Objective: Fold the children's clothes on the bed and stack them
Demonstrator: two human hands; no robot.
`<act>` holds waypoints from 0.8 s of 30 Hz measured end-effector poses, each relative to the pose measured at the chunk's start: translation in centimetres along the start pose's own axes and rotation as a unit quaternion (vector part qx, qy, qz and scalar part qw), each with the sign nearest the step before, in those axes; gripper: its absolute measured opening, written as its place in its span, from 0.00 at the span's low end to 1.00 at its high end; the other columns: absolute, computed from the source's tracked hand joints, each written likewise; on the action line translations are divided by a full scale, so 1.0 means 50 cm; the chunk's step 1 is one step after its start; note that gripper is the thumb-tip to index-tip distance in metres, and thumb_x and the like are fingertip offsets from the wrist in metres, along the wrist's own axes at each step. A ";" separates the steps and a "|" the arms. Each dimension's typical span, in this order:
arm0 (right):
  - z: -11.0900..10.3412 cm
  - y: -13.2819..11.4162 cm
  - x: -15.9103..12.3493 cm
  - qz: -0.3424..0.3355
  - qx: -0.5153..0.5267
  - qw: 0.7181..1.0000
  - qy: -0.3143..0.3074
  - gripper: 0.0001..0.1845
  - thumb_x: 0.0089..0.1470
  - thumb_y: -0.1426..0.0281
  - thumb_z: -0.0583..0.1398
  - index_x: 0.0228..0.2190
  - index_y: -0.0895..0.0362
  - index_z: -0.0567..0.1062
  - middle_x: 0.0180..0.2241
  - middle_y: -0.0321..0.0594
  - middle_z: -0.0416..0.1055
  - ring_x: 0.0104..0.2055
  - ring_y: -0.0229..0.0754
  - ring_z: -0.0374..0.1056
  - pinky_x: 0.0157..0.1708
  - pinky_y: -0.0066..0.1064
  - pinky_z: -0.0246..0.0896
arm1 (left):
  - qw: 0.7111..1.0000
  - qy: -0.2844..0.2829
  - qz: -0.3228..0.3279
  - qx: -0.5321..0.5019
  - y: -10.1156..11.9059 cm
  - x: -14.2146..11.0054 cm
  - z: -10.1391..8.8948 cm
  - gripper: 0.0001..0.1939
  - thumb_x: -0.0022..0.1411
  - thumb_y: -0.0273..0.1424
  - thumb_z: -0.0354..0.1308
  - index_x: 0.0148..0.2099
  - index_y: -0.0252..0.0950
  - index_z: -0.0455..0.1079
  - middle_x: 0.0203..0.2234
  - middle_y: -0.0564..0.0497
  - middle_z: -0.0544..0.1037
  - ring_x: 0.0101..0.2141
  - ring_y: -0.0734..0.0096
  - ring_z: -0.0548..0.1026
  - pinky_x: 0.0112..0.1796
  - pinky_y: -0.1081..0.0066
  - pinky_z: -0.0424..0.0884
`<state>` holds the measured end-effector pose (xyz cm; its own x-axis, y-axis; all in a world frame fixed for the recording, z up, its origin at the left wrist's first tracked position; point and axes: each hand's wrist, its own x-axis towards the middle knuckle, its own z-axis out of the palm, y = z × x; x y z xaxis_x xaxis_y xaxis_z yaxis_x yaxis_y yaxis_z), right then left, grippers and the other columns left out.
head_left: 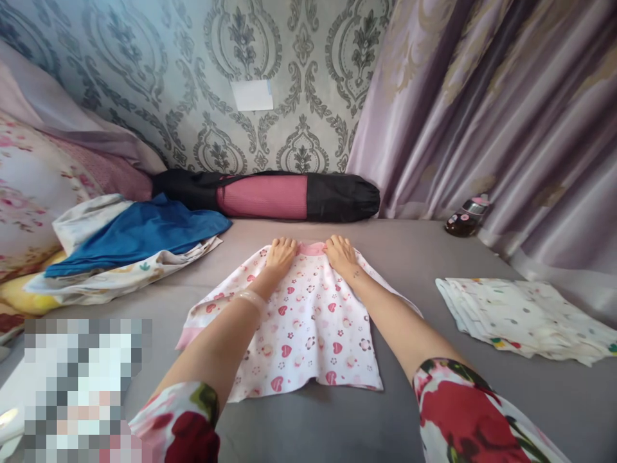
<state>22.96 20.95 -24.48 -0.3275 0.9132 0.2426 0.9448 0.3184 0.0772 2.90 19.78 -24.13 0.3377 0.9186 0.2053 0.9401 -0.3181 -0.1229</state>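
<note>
A child's long-sleeved shirt (pixel 308 315), white with pink hearts and flowers, lies spread on the grey bed sheet (pixel 289 427), its pink collar facing away from me. My left hand (pixel 282 254) is at the shirt's left shoulder with fingers curled over the fabric. At the other shoulder, close beside the collar, my right hand (pixel 341 254) grips the cloth the same way. The left sleeve angles out to a pink cuff, partly covered by my forearm. Most of the right sleeve is hidden behind my right arm.
Folded white printed cloth (pixel 520 315) lies at the right. Blue and white clothes (pixel 139 235) are piled at the left by a floral pillow (pixel 29 186). A black and pink rolled bag (pixel 263 196) lies along the wall; a dark bottle (pixel 465 218) stands near the curtain (pixel 434 116).
</note>
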 end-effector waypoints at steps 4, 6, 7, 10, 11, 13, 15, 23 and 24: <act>-0.016 -0.028 -0.032 0.020 0.038 0.998 0.034 0.17 0.63 0.76 0.49 0.50 0.63 0.68 0.53 0.55 0.65 0.54 0.51 0.59 0.54 0.42 0.48 | 1.000 0.025 -0.007 -0.001 0.021 -0.022 -0.012 0.14 0.68 0.28 0.44 0.52 0.30 0.63 0.48 0.36 0.70 0.49 0.53 0.66 0.50 0.58 0.56; -0.025 -0.050 -0.064 0.001 0.064 0.997 0.035 0.19 0.61 0.76 0.51 0.53 0.62 0.66 0.57 0.55 0.61 0.58 0.52 0.55 0.57 0.43 0.46 | 0.999 0.026 0.000 -0.021 0.043 -0.043 -0.018 0.17 0.68 0.31 0.46 0.56 0.31 0.61 0.51 0.37 0.69 0.51 0.53 0.65 0.52 0.57 0.56; -0.029 -0.062 -0.082 -0.005 0.079 0.997 0.022 0.19 0.60 0.75 0.52 0.53 0.62 0.66 0.58 0.55 0.61 0.59 0.52 0.55 0.57 0.43 0.46 | 0.999 0.016 0.007 -0.037 0.056 -0.055 -0.019 0.17 0.68 0.32 0.47 0.57 0.32 0.60 0.51 0.37 0.69 0.52 0.53 0.66 0.52 0.57 0.56; -0.040 -0.087 -0.135 -0.013 0.129 0.991 -0.037 0.16 0.62 0.73 0.50 0.50 0.60 0.69 0.55 0.53 0.64 0.57 0.51 0.58 0.55 0.41 0.52 | 0.994 -0.030 0.032 -0.095 0.092 -0.090 -0.015 0.16 0.69 0.34 0.44 0.54 0.33 0.62 0.50 0.40 0.70 0.52 0.55 0.67 0.50 0.58 0.60; -0.044 -0.090 -0.150 -0.019 0.148 0.987 -0.056 0.16 0.62 0.73 0.50 0.49 0.59 0.70 0.54 0.52 0.65 0.56 0.50 0.60 0.54 0.40 0.54 | 0.992 -0.038 0.034 -0.114 0.101 -0.100 -0.012 0.15 0.69 0.34 0.43 0.53 0.34 0.63 0.51 0.40 0.70 0.52 0.55 0.67 0.50 0.58 0.61; -0.059 -0.080 -0.178 -0.036 0.193 0.978 -0.074 0.17 0.61 0.72 0.51 0.50 0.58 0.70 0.54 0.49 0.66 0.56 0.47 0.61 0.55 0.38 0.54 | 0.989 -0.030 0.027 -0.144 0.113 -0.115 -0.005 0.17 0.70 0.34 0.40 0.54 0.34 0.62 0.54 0.40 0.69 0.55 0.56 0.65 0.52 0.58 0.61; -0.080 -0.052 -0.205 -0.038 0.235 0.969 -0.058 0.18 0.60 0.71 0.53 0.51 0.57 0.69 0.56 0.47 0.65 0.57 0.46 0.60 0.56 0.35 0.54 | 0.987 -0.010 0.019 -0.160 0.118 -0.125 0.002 0.19 0.70 0.34 0.39 0.57 0.34 0.60 0.57 0.40 0.66 0.58 0.56 0.63 0.55 0.57 0.59; -0.148 0.141 -0.341 0.196 0.169 0.966 0.011 0.11 0.57 0.68 0.57 0.42 0.58 0.72 0.43 0.46 0.71 0.46 0.45 0.67 0.45 0.31 0.59 | 0.986 0.003 0.027 -0.167 0.118 -0.132 0.009 0.22 0.69 0.36 0.40 0.60 0.35 0.61 0.60 0.40 0.65 0.60 0.55 0.60 0.58 0.54 0.56; -0.149 0.156 -0.356 0.221 0.158 0.962 -0.011 0.12 0.56 0.66 0.58 0.41 0.58 0.72 0.42 0.46 0.71 0.45 0.45 0.68 0.43 0.31 0.60 | 0.986 0.000 0.031 -0.165 0.118 -0.131 0.009 0.22 0.69 0.36 0.39 0.60 0.35 0.61 0.60 0.40 0.65 0.60 0.55 0.60 0.58 0.53 0.55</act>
<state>36.21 5.31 -21.00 0.1020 0.9812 0.1641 0.9436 -0.0432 -0.3282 6.20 11.98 -26.65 0.3941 0.8952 0.2080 0.8821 -0.4320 0.1877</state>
